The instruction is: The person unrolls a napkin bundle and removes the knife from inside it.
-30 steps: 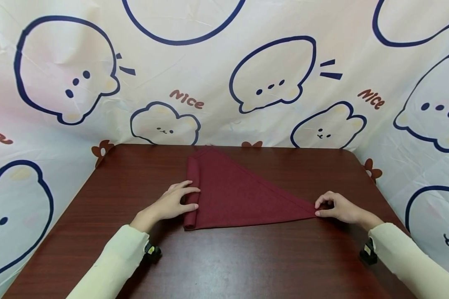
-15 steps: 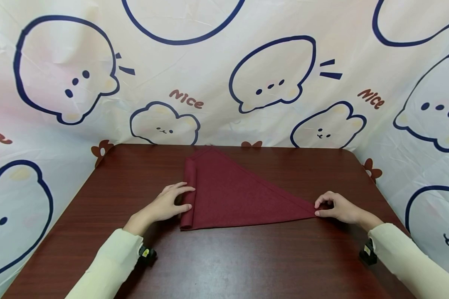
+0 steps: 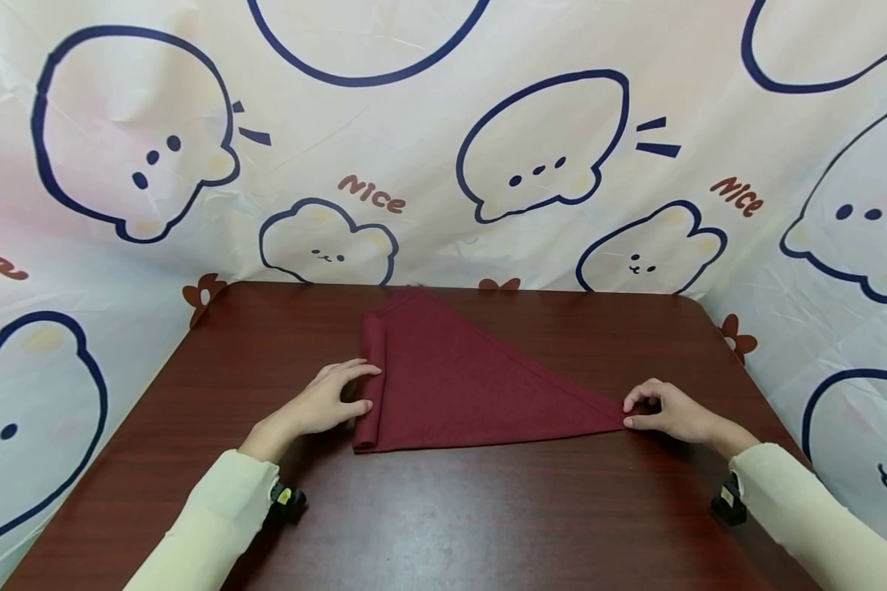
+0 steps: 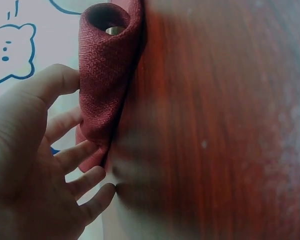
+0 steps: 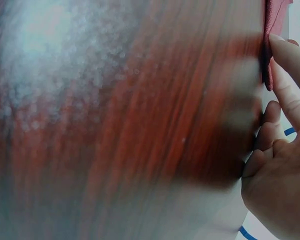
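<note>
A dark red cloth [image 3: 480, 386] lies on the table, tapering to a narrow corner at its right end. Its left edge is wound into an upright-running roll [image 3: 370, 386]. In the left wrist view the open end of the roll [image 4: 102, 65] shows a small gold-coloured thing [image 4: 115, 30] inside. My left hand [image 3: 321, 402] rests its thumb and spread, nearly straight fingers on the roll from the left. At the opposite end, my right hand [image 3: 673, 412] pinches the tapered corner of the cloth [image 5: 270, 75] between thumb and forefinger, its other fingers curled beside the tabletop.
The brown wooden table [image 3: 443, 517] has rounded far corners. A pale curtain [image 3: 429, 148] printed with cartoon bears surrounds it at the back and both sides. Small dark cameras sit on both wrists, the left camera [image 3: 288, 501] close to the tabletop.
My left hand and the rolled edge have shifted a little to the left. The right hand stays at the cloth's corner, and the head view has tilted very slightly.
</note>
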Demonstrator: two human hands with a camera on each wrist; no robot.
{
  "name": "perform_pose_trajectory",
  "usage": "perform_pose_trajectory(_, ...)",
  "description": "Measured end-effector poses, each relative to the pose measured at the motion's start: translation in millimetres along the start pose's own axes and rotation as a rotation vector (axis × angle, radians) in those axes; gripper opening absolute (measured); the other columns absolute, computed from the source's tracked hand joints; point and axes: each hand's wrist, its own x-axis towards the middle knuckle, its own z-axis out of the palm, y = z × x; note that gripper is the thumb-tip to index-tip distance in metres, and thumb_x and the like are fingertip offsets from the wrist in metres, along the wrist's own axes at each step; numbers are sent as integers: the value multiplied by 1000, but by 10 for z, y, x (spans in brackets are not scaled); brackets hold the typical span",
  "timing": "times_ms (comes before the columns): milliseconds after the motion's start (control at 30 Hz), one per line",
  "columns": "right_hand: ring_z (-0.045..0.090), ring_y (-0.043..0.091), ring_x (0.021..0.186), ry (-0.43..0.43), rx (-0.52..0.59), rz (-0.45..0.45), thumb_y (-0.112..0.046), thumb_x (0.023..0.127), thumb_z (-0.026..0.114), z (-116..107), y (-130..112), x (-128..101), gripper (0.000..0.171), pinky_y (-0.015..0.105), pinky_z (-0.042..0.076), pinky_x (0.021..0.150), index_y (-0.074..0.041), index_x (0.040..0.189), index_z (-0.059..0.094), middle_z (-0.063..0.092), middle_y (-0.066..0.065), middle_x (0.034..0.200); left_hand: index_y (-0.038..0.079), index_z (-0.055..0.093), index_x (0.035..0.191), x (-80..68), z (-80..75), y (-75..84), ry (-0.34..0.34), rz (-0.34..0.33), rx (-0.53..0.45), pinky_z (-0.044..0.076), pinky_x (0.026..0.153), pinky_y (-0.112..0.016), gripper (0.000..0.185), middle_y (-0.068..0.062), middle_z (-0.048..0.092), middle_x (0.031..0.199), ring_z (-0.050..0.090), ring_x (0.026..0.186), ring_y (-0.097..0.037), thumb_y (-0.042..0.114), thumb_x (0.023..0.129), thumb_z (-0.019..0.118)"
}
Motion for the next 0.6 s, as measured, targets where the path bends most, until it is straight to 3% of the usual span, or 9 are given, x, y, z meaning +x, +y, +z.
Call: perform_pose_trajectory(600, 43, 8, 90, 0, 9, 21, -18, 90, 77, 5, -21, -27, 10, 25, 38, 77, -13, 95, 70, 59, 2, 100, 12, 57, 142, -23, -75, -69, -5, -51, 9, 32, 110, -71, 49, -24, 45, 154, 34, 142, -51, 18, 94, 65)
